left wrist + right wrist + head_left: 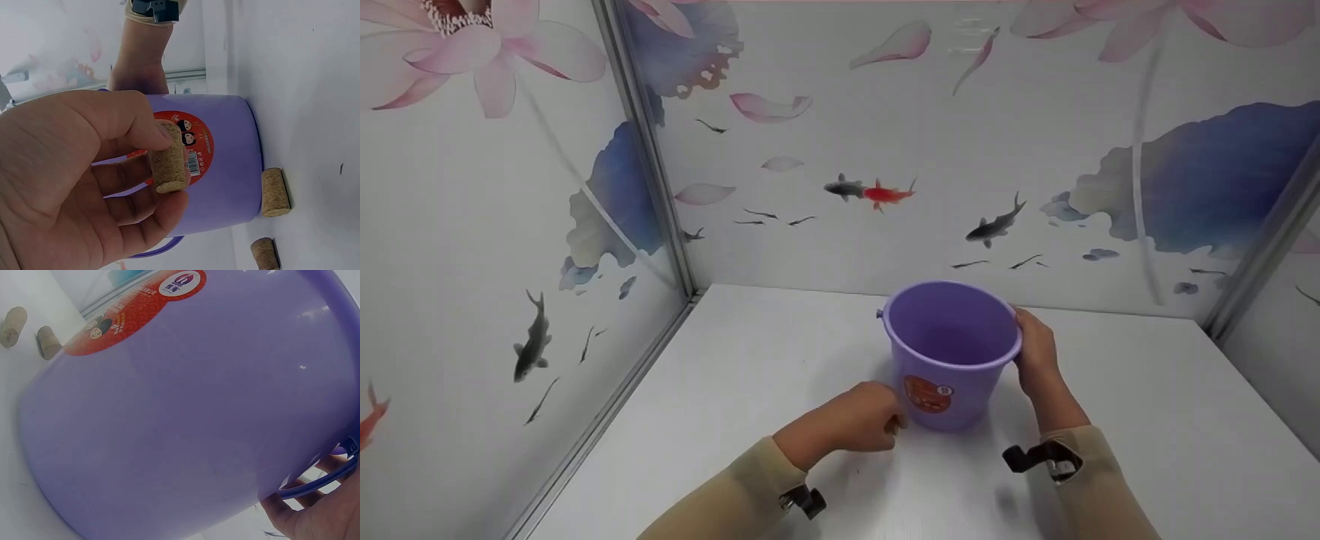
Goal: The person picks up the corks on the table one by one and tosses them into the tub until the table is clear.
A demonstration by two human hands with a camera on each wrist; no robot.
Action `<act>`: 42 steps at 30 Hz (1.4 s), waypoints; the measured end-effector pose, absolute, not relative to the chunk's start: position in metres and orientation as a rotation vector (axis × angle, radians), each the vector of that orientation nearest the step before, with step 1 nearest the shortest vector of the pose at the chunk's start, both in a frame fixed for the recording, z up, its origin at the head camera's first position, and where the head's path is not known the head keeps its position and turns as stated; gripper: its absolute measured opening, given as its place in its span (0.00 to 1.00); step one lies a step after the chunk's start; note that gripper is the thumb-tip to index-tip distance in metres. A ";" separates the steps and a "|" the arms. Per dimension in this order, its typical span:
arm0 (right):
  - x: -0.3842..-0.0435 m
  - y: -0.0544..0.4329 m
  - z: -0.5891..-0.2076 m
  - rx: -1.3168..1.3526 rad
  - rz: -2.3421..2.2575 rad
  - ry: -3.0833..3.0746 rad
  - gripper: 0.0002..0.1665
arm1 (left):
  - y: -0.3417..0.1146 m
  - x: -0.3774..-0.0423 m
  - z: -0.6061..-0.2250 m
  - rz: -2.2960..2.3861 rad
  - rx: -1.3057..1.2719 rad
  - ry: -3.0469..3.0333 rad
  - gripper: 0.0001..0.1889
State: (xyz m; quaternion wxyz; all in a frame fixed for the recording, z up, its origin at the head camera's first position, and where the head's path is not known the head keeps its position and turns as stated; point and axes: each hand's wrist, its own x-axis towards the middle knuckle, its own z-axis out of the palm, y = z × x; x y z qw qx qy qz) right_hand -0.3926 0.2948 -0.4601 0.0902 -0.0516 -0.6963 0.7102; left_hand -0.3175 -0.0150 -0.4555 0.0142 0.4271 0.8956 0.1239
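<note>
A purple bucket (pixel 952 390) with a red label stands on the white table, its mouth tipped toward the head camera's view. My left hand (pixel 859 420) is in front of the bucket, left of its label. In the left wrist view, thumb and fingers pinch a cork (pixel 170 160) before the label; the head view hides this cork behind the hand. My right hand (pixel 1037 352) holds the bucket's right side just below the rim. The right wrist view shows its fingers (pixel 275 509) curled at the bucket's purple handle (pixel 323 482).
Beside the bucket's base, a cork (pixel 274 192) lies on the table, with another cork (pixel 264 253) a little apart; the head view does not show them. Printed panels (pixel 825 247) with fish and lotus flowers enclose the table (pixel 750 352) at the back and sides.
</note>
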 end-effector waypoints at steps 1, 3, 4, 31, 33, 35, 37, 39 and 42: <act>-0.392 0.296 -0.460 -0.155 2.111 -2.073 0.31 | -0.014 -0.317 -0.454 0.396 1.340 2.789 0.07; -0.391 0.296 -0.460 -0.161 2.105 -2.073 0.31 | -0.011 -0.318 -0.450 0.414 1.373 2.787 0.06; -0.390 0.297 -0.460 -0.162 2.099 -2.079 0.31 | -0.011 -0.318 -0.448 0.421 1.393 2.787 0.07; -0.392 0.293 -0.463 -0.126 2.081 -2.047 0.28 | -0.016 -0.319 -0.389 0.336 1.530 2.892 0.09; -0.392 0.292 -0.463 -0.131 2.083 -2.044 0.29 | -0.016 -0.320 -0.387 0.346 1.530 2.890 0.08; -0.392 0.292 -0.463 -0.134 2.079 -2.045 0.29 | -0.016 -0.321 -0.386 0.361 1.523 2.888 0.08; -0.392 0.291 -0.462 -0.132 2.084 -2.039 0.29 | -0.015 -0.323 -0.385 0.377 1.507 2.884 0.08; -0.392 0.291 -0.462 -0.128 2.094 -2.037 0.29 | -0.014 -0.325 -0.384 0.383 1.484 2.881 0.07; -0.392 0.292 -0.461 -0.127 2.122 -2.020 0.28 | -0.011 -0.328 -0.382 0.380 1.456 2.881 0.05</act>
